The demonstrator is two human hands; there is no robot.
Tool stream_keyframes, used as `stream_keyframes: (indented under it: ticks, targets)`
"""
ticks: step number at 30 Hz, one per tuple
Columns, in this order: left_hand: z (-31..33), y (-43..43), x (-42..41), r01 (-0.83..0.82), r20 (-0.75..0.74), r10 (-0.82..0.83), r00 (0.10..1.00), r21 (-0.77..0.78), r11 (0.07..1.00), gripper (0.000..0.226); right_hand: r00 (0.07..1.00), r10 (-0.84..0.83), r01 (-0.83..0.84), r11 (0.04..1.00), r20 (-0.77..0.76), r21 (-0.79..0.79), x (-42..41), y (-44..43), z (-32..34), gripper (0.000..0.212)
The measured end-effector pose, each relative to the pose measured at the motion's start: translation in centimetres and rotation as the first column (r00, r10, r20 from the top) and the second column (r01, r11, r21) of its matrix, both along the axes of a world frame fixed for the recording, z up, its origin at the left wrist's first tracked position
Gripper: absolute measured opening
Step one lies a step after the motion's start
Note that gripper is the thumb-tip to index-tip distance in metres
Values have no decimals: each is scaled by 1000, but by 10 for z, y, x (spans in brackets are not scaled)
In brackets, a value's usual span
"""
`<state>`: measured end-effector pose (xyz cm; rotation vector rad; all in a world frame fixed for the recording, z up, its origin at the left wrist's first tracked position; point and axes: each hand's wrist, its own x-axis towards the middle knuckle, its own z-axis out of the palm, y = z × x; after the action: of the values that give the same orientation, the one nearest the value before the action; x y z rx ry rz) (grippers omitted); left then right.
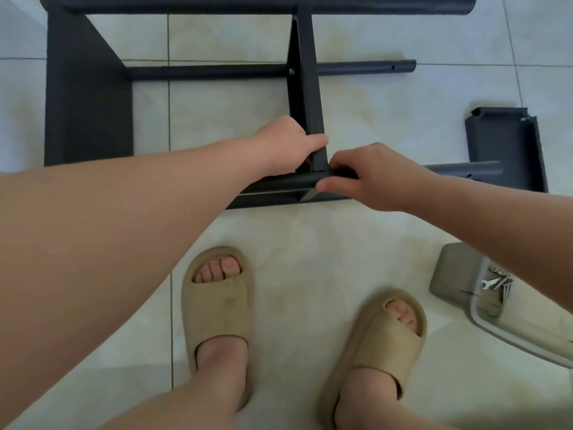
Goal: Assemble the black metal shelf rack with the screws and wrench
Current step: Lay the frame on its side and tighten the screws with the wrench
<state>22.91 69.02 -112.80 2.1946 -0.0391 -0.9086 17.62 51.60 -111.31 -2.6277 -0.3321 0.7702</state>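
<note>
The black metal shelf rack (86,97) lies on its side on the tiled floor, with round tubes running left to right. A black shelf panel (302,72) stands on edge between the tubes. My left hand (285,144) grips the near end of that panel. My right hand (366,178) pinches the nearest black tube (459,170) right where the panel meets it; what sits between its fingertips is hidden. A small wrench and several screws (497,283) lie in a tray at the right.
A loose black shelf panel (502,141) lies at the right, behind the near tube's end. A grey-white tray (483,318) sits at the lower right. My two feet in beige slippers (217,305) stand just in front of the rack.
</note>
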Motion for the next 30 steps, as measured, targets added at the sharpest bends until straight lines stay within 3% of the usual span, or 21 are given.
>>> stream_keyframes:
  ticks: [14, 21, 25, 30]
  targets:
    - [-17, 6, -25, 62, -91, -79, 993, -177, 982, 43, 951, 249, -235, 968, 186, -91, -34, -11, -11, 50]
    - [-16, 15, -35, 39, -253, -125, 959, -321, 946, 44, 920, 213, -198, 977, 329, -79, -29, -12, -17, 91]
    - [-16, 23, -44, 84, -194, -148, 970, -301, 950, 38, 909, 238, -196, 969, 344, -152, -28, -11, -17, 119]
    - [-11, 24, -45, 73, -195, -134, 972, -292, 953, 40, 838, 446, -371, 888, 314, -272, -15, -6, -18, 117]
